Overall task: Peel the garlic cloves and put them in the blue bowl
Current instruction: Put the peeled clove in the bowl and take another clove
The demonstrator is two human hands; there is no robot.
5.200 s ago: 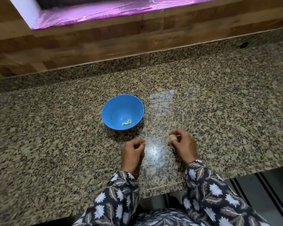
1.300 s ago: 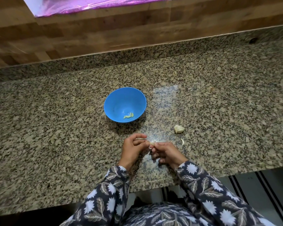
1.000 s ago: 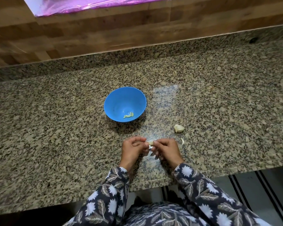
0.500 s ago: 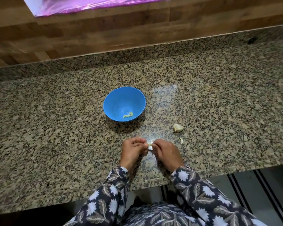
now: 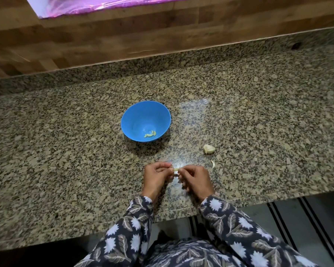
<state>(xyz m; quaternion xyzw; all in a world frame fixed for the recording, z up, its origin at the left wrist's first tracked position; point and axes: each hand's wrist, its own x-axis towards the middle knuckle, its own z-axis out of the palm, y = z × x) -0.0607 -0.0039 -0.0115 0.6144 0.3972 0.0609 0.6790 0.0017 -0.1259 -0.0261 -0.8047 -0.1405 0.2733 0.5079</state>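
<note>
Both hands meet near the front edge of a speckled granite tabletop [image 5: 66,151], polished enough to show a pale glare just beyond the knuckles. The left hand [image 5: 155,177] and the right hand [image 5: 196,179] each have the fingers curled in, and each grip is closed to a fingertip pinch on the same small pale garlic clove [image 5: 175,169], which shows only as a sliver between the two thumbs. How much skin is on it cannot be told.

Beyond the hands and slightly to the left stands the blue bowl [image 5: 139,116], round, smooth and plastic-looking, upright on the stone. In its bottom, toward the near side, lie a few small curved peeled cloves [image 5: 150,134], pale yellow-green and touching one another.

To the right of the bowl and apart from it, a plump off-white garlic piece [image 5: 209,149] with papery skin rests on the stone. Nearer the right hand lies a thin curved white scrap [image 5: 213,164], either skin or a small clove.

The sleeves [image 5: 135,224] are dark cloth printed with white flowers and grey leaves. Behind the tabletop a low granite upstand meets a wall of brown wood planks [image 5: 123,35], and a shiny pink film [image 5: 104,2] runs along the top edge
</note>
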